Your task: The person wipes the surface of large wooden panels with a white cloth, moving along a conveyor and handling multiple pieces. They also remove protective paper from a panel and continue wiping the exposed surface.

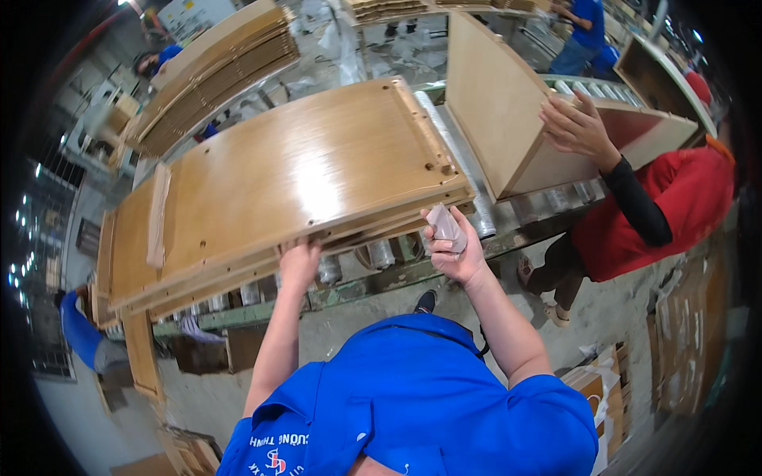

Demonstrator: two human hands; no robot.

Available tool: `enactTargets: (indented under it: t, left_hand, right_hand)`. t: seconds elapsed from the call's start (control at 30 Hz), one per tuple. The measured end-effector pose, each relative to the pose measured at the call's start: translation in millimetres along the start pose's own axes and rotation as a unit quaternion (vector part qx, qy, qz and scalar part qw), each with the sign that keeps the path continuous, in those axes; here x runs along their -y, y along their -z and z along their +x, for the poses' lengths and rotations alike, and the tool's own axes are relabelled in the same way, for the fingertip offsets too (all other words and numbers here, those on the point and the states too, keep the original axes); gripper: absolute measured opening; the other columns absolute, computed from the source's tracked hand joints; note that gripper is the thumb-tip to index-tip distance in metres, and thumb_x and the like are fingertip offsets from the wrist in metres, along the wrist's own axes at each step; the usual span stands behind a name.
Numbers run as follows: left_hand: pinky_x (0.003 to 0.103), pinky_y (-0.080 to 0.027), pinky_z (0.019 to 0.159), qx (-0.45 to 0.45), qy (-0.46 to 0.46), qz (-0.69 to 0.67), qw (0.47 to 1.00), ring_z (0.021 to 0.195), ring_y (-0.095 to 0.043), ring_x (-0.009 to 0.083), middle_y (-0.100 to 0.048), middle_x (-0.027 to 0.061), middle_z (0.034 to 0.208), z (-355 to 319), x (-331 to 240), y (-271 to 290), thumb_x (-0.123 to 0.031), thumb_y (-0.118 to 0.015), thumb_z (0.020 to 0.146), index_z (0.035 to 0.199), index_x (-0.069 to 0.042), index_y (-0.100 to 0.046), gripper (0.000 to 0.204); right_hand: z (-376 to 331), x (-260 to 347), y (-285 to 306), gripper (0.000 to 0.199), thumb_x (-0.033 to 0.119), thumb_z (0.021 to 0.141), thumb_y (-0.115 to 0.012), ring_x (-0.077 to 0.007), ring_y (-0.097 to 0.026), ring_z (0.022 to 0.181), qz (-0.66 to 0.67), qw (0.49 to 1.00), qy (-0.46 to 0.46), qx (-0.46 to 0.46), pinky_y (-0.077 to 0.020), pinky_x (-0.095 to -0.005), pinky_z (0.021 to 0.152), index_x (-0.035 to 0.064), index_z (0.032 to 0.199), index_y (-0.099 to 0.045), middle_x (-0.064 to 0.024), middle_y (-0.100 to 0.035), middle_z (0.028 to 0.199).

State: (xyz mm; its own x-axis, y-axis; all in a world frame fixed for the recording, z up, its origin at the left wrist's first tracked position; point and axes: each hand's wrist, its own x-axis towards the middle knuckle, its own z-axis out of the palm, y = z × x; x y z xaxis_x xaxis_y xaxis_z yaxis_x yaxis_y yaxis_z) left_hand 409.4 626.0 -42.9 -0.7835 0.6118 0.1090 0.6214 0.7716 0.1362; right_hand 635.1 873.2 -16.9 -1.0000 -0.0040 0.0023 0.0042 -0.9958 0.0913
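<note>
A large varnished wooden panel point(262, 166) lies on top of other panels in front of me, with several small holes near its edges. At its near long edge is my left hand point(298, 263), closed on the edge with its fingertips partly hidden. My right hand point(462, 252) is raised by the panel's near right corner, fingers wrapped round a small pale, translucent block point(446, 228); its exact kind is unclear. Across the panel's left end lies a narrow pale strip point(159, 214).
The panels rest on a roller conveyor point(381, 254) with a green frame. To the right stands an open wooden cabinet carcass point(496, 103), beside a co-worker in a red shirt point(659, 214) with one hand raised. Stacked boards point(214, 75) stand behind; packed boards point(690, 333) lean at the right.
</note>
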Motion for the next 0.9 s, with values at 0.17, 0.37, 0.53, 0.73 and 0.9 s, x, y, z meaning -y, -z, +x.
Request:
enactTargets:
  t: [0.17,0.37,0.53,0.73,0.9]
  left_hand:
    - [0.053,-0.025,0.102,-0.060,-0.164,-0.138,0.975,0.121,-0.036,0.0344,-0.046,0.0119,0.123,-127.7,-14.1,2.7,-0.023,-0.062,0.076,0.111,-0.010,-0.055,0.038]
    - [0.042,-0.040,0.093,0.203,-0.073,-0.229,0.949,0.109,-0.051,0.0340,-0.055,0.0175,0.115,-258.2,35.4,-7.3,-0.029,-0.054,0.085,0.117,-0.008,-0.054,0.038]
    - [0.042,-0.043,0.090,0.251,0.133,-0.223,0.933,0.105,-0.053,0.0366,-0.057,0.0193,0.112,-374.1,89.3,-23.7,-0.027,-0.056,0.081,0.115,-0.007,-0.056,0.039]
    - [0.042,-0.044,0.089,0.354,0.241,-0.179,0.886,0.101,-0.056,0.0357,-0.060,0.0198,0.108,-449.9,103.1,-38.7,-0.031,-0.055,0.082,0.114,-0.007,-0.057,0.040]
    - [0.041,-0.045,0.087,0.389,0.323,-0.180,0.844,0.100,-0.058,0.0336,-0.061,0.0192,0.104,-457.4,87.4,-53.9,-0.032,-0.054,0.083,0.112,-0.007,-0.059,0.038]
  right_hand:
    - [-1.6,-77.8,10.3,0.041,0.037,0.090,-0.041,-0.0183,-0.045,0.062,-0.043,0.991,0.000,-0.130,-0.0379,-0.0256,0.047,0.0057,0.116,-0.051,-0.0114,-0.055,0.084]
    - [12.9,-119.9,22.7,0.039,0.036,0.090,-0.044,-0.0145,-0.047,0.060,-0.009,0.998,-0.007,-0.068,-0.0363,-0.0231,0.043,0.0056,0.112,-0.052,-0.0096,-0.054,0.081]
    - [17.8,-60.9,10.1,0.038,0.039,0.089,-0.048,-0.0129,-0.048,0.056,-0.106,0.959,0.217,-0.150,-0.0357,-0.0222,0.041,0.0064,0.108,-0.053,-0.0070,-0.054,0.078]
    - [8.1,32.8,9.6,0.029,0.035,0.087,-0.052,-0.0150,-0.053,0.051,-0.342,0.779,0.408,-0.331,-0.0402,-0.0250,0.038,0.0079,0.097,-0.054,-0.0059,-0.057,0.070]
    - [6.4,77.6,3.9,0.025,0.030,0.087,-0.055,-0.0147,-0.052,0.049,-0.433,0.712,0.405,-0.377,-0.0386,-0.0248,0.036,0.0090,0.099,-0.055,-0.0055,-0.057,0.071]
